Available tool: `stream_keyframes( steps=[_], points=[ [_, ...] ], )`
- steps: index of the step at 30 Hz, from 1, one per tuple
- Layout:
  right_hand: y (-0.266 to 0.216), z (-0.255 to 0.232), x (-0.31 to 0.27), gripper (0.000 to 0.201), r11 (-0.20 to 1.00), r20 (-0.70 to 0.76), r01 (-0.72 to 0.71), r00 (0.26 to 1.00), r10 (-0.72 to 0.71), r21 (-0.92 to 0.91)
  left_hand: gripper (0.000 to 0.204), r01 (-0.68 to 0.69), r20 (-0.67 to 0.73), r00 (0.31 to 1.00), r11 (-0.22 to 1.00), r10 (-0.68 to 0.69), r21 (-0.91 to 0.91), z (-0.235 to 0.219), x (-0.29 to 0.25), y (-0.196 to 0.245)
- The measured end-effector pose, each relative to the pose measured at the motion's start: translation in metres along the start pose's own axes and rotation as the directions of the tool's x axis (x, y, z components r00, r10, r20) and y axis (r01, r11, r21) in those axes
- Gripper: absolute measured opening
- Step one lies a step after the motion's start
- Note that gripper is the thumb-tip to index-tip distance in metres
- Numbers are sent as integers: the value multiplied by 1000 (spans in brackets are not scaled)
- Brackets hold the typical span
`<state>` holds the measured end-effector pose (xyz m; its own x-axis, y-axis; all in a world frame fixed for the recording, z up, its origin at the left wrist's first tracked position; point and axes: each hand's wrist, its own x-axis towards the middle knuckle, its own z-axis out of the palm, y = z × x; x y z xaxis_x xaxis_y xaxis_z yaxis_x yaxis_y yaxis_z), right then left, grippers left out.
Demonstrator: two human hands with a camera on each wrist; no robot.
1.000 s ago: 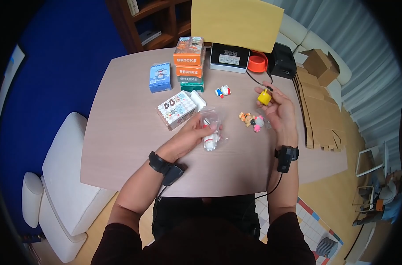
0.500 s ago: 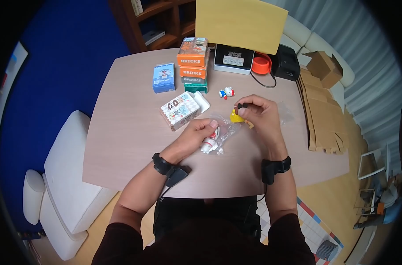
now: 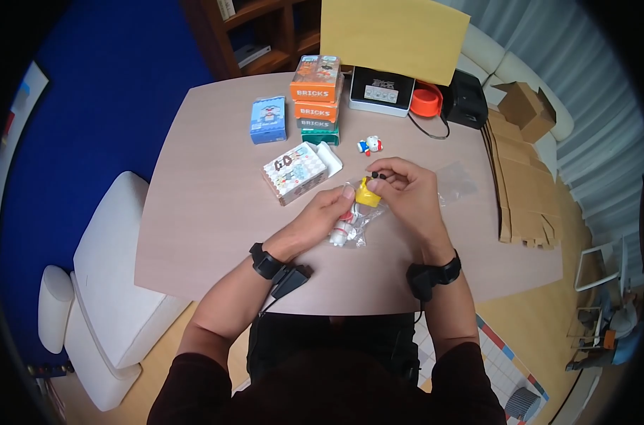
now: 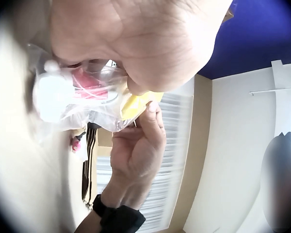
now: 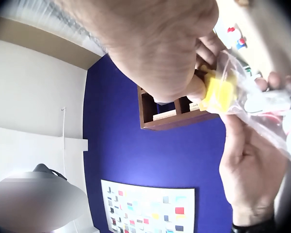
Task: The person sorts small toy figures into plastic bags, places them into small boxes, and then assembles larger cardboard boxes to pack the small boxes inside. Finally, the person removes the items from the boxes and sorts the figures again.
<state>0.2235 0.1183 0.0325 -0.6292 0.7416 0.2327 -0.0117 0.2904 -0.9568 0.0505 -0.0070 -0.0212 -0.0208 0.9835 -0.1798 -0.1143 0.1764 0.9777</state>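
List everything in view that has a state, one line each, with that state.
Left hand: gripping the bag
Right hand: pinching the yellow piece
Bag: crumpled, white figure inside
White figure: bagged
Yellow piece: pinched, partly behind bag film
White box: open, on the table
Blue box: looks shut
Top orange box: looks shut, stacked
Blue-and-white figure: lying down
Cardboard box: open

Clear plastic bag (image 4: pixel 109 118): crumpled, gripped by left hand (image 3: pixel 316 221). White toy (image 3: pixel 340 234) with red markings, lying tilted inside, toward the bag's lower end. Yellow toy (image 3: pixel 368 193): blocky, dark bits at top, pinched by right hand (image 3: pixel 412 200) at the bag's upper end (how far inside, cannot tell)
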Motion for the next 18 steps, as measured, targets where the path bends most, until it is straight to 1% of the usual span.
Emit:
stream_keyframes(
  steps=[1, 2, 3, 5, 6, 8, 10, 12, 13, 14, 15, 17, 18],
  points=[
    [-1, -1, 0, 19, 1000, 1, 0, 1000, 0, 1, 48, -15, 25, 1000, 998, 17, -67, -1, 2, -1],
    [-2, -2, 0, 17, 996, 25, 12, 1000, -10, -93, 48, -29, 49, 998, 990, 36, -135, -1, 3, -2],
    [-3, -4, 0, 16, 982, 50, 27, 999, -18, -186, 48, -29, 49, 998, 990, 36, -134, -1, 4, -2],
    [-2, -8, 2, 15, 979, 52, 31, 998, -21, -201, 44, -82, 61, 993, 964, 100, -251, 3, 3, 4],
    [-2, -9, 2, 15, 975, 53, 36, 998, -25, -217, 44, -82, 61, 993, 964, 101, -252, 4, 0, 8],
    [-4, -10, 3, 15, 973, 56, 24, 998, -11, -229, 54, -125, 132, 981, 985, 141, -121, 10, -8, 21],
    [-6, -10, 3, 15, 970, 58, 11, 998, 4, -241, 57, -140, 119, 981, 984, 153, -105, 12, -9, 19],
    [-9, -10, 2, 15, 986, 89, -69, 993, 83, -151, 60, -155, 107, 981, 984, 164, -90, 10, -6, 17],
    [-8, -11, 2, 15, 986, 89, -69, 993, 83, -152, 61, -89, 74, 993, 996, 89, 7, 7, -4, 17],
    [-6, -14, 3, 16, 994, 126, -77, 988, 86, -74, 62, -19, 35, 999, 995, 16, 102, 6, -2, 17],
    [-3, -16, 3, 16, 996, 163, -87, 983, 85, 4, 62, -19, 34, 999, 995, 16, 101, 6, -2, 16],
    [6, -17, 5, 17, 995, 187, -100, 978, 96, 14, 62, -89, -56, 995, 996, 88, -20, 11, -4, 20],
    [9, -17, 6, 18, 993, 209, -114, 972, 107, 24, 62, -90, -56, 994, 996, 89, -19, 11, -4, 19]
  ],
)
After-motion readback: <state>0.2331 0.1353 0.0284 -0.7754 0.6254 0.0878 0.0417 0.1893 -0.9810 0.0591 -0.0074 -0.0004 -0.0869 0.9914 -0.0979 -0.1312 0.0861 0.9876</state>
